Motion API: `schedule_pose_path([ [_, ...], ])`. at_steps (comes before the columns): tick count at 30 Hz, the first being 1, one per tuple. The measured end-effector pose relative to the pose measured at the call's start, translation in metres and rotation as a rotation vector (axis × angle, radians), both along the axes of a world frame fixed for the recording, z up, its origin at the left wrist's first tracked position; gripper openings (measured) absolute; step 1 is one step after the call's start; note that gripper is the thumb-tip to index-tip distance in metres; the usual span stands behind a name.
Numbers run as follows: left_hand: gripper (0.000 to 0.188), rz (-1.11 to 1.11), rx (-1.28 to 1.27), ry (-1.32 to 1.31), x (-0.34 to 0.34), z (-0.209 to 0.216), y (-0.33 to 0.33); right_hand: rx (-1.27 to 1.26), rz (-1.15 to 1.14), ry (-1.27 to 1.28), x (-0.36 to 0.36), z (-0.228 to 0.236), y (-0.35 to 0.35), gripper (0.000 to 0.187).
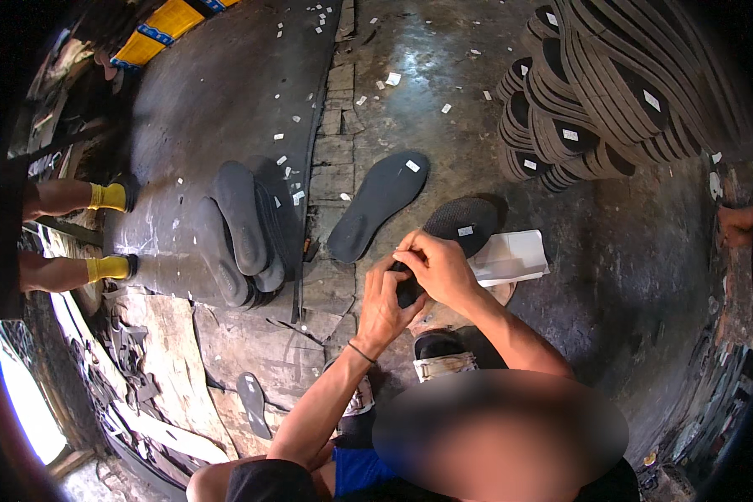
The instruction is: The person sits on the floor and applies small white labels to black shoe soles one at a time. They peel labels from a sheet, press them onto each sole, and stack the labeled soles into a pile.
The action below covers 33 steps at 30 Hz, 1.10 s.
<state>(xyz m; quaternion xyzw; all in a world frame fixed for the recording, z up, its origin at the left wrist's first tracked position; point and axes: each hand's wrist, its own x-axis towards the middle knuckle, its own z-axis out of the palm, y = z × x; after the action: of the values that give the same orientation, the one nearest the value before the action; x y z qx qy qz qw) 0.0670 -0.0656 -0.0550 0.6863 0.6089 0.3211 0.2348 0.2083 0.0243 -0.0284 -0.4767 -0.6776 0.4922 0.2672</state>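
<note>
A dark shoe sole [462, 222] with a textured face and a small white label slants up and to the right from between my hands. My left hand [382, 308] curls around its lower end, thumb on the near side. Above it, my right hand [440, 266] is closed in a pinch against the sole, close to my left fingertips. Whatever is in that pinch is hidden. Part of the sole is covered by my right hand. Beside my right wrist lies a folded white paper sheet [514, 256]. One grey sole [380, 206] with a white label rests on the floor just beyond.
Stacked soles [241, 230] stand to the left. A large pile of bundled soles [611, 100] fills the far right. Small paper labels [393, 79] litter the floor. Another person's legs [63, 199] in yellow socks are at the left edge. A small sole [253, 403] lies near left.
</note>
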Motion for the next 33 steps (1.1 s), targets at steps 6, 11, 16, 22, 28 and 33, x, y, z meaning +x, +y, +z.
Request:
schedule_pose_path([
  [6, 0.060, -0.016, 0.035, -0.015, -0.002, -0.002, 0.002, -0.015, -0.026, 0.115, 0.017, 0.006, 0.002, 0.014],
  [11, 0.058, -0.006, 0.010, -0.010, -0.001, -0.001, 0.001, -0.006, 0.072, -0.037, 0.035, 0.011, -0.020, 0.016],
  [16, 0.055, 0.005, 0.006, -0.009, 0.000, 0.002, 0.003, -0.063, -0.249, 0.173, 0.056, 0.000, 0.004, 0.016],
  [22, 0.054, 0.028, 0.012, 0.003, 0.004, 0.001, 0.001, 0.068, -0.330, -0.097, 0.093, -0.017, 0.038, 0.014],
  [28, 0.054, 0.059, 0.120, -0.038, -0.012, 0.013, 0.025, 0.119, -0.466, 0.133, 0.093, -0.013, 0.035, 0.012],
  [33, 0.055, 0.223, 0.088, 0.160, -0.042, 0.027, 0.062, 0.072, -0.480, -0.064, 0.109, -0.008, 0.030, 0.021],
])
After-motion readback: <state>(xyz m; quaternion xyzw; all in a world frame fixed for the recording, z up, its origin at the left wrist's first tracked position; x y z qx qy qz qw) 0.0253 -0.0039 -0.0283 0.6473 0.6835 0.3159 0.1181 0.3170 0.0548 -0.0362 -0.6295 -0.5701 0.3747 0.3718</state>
